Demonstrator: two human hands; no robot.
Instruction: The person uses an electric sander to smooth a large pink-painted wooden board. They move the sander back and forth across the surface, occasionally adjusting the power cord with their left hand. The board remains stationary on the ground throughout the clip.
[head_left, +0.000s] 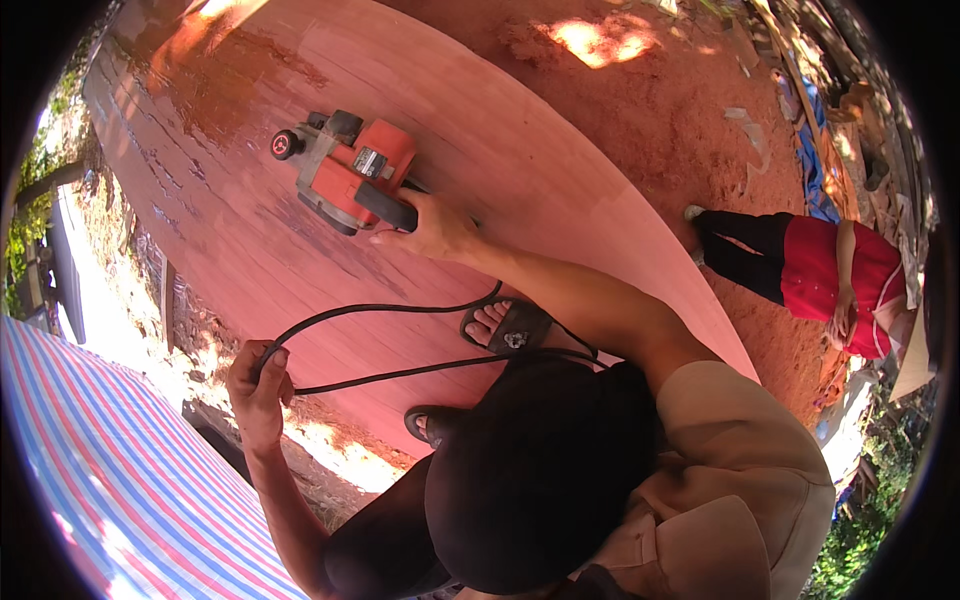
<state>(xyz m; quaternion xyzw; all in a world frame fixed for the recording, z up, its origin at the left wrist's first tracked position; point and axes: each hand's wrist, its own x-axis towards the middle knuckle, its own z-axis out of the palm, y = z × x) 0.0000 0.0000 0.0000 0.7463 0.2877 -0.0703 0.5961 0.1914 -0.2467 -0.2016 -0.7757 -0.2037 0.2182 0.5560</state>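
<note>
A red and grey electric hand planer (pixel 358 165) with a black handle and a round knob rests on a wide reddish wooden slab (pixel 520 150). My right hand (pixel 435 228) is closed round the planer's rear handle. Further left and nearer to me, my left hand (pixel 262 385) is raised, its fingers wrapped round a black power cord (pixel 390 308). The cord bends in a loop between my left hand and my right side, passing by my sandalled foot (pixel 505 325). A large black rounded shape (pixel 540 480) hides much of my lower body.
A person in a red top (pixel 835 270) stands on the reddish earth at the right. A striped sheet (pixel 130 460) spreads at the lower left. Dark wet-looking patches (pixel 215 90) mark the slab's far end. Blue plastic sheeting (pixel 815 160) lies at the far right.
</note>
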